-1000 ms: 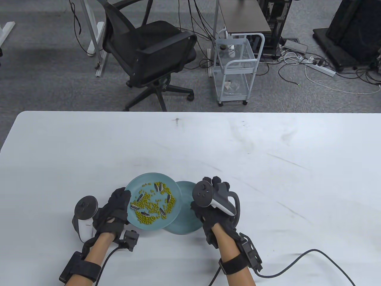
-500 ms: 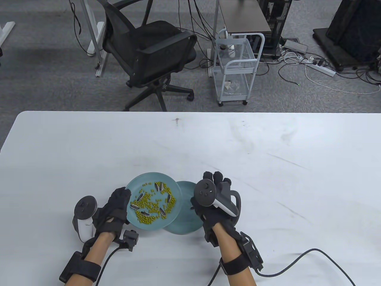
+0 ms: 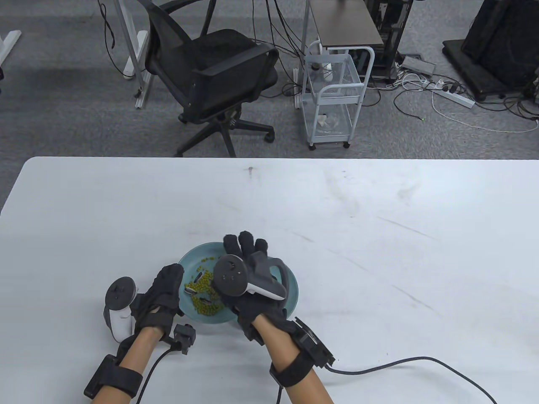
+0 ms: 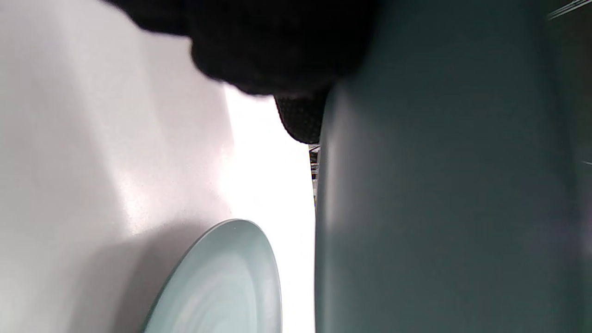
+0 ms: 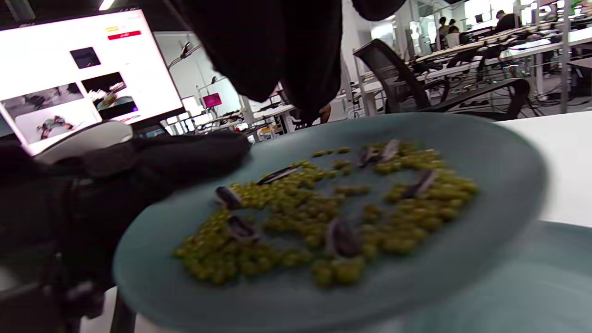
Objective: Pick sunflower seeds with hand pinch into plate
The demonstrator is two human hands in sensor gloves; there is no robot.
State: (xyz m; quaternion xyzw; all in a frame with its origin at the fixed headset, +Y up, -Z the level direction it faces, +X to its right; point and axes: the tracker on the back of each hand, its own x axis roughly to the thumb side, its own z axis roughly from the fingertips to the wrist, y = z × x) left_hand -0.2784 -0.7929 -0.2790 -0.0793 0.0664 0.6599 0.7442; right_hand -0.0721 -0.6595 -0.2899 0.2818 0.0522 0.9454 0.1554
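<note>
The left hand (image 3: 162,294) held the left rim of the teal plate (image 3: 189,259), lifted a little above the white desk (image 3: 379,252). On this plate, sunflower seeds (image 5: 342,238) lay among small green beans (image 5: 286,212). The right hand (image 3: 248,277) hovered over the plate with fingers spread; whether its grip held anything, I could not tell. A second teal plate (image 3: 292,290) lay partly under the first plate, at its right side.

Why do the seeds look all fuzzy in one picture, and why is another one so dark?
Right wrist view: the sunflower seeds and green beans are smeared by blur. Left wrist view: the plate sits close to the lens, dim and out of focus, while the table glares white. Table view: sharp and evenly lit.
</note>
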